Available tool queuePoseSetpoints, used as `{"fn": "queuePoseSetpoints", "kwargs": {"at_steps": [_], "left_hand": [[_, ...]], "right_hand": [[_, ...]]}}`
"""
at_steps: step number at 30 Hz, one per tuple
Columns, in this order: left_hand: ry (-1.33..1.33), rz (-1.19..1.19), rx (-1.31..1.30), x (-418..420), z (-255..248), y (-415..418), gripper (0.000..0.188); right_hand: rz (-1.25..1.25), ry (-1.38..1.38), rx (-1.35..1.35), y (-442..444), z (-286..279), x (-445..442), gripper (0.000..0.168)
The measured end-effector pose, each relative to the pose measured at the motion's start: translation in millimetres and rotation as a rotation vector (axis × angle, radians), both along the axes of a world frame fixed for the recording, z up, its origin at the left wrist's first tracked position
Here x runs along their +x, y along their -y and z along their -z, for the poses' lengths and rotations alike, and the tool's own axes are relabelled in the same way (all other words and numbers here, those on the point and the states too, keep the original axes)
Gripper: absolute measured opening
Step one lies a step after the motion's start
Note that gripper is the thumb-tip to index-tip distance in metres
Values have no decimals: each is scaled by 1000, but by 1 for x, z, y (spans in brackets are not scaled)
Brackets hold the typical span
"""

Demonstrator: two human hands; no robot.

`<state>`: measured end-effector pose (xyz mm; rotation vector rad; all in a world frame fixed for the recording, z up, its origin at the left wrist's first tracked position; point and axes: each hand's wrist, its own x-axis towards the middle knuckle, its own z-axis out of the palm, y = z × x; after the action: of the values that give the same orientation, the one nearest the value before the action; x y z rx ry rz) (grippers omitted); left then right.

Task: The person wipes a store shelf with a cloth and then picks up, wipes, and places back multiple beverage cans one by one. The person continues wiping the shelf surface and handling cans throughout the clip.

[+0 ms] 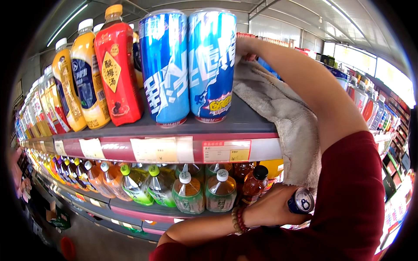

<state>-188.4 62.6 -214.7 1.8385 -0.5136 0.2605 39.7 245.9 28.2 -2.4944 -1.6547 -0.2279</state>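
Observation:
My left hand, with beaded bracelets at the wrist, grips a small dark-blue drink can, its pull-tab top towards me. Over the upper shelf reaches my right arm. Its hand is mostly hidden behind a tall blue-and-white drink can; whether the fingers grip anything is hidden. Below that hand, a greyish cloth lies on the shelf and hangs over its right end. Another tall blue can stands to the left, beside a red plastic drink bottle.
Yellow drink bottles line the upper shelf leftwards. Green-capped bottles and white-capped bottles fill the shelf below. Price labels run along the shelf edge. A person is at far left; a red round object rests on the floor.

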Motion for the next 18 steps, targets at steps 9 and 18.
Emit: {"fn": "queuePoseSetpoints", "kwargs": {"at_steps": [9,18], "left_hand": [[36,-72,24,-4,-5,-19,35],[48,-145,62,-10,-7,-27,39]], "right_hand": [[-197,118,-266,-42,59,33,37],[-268,83,-293,-27,61,29,43]]}}
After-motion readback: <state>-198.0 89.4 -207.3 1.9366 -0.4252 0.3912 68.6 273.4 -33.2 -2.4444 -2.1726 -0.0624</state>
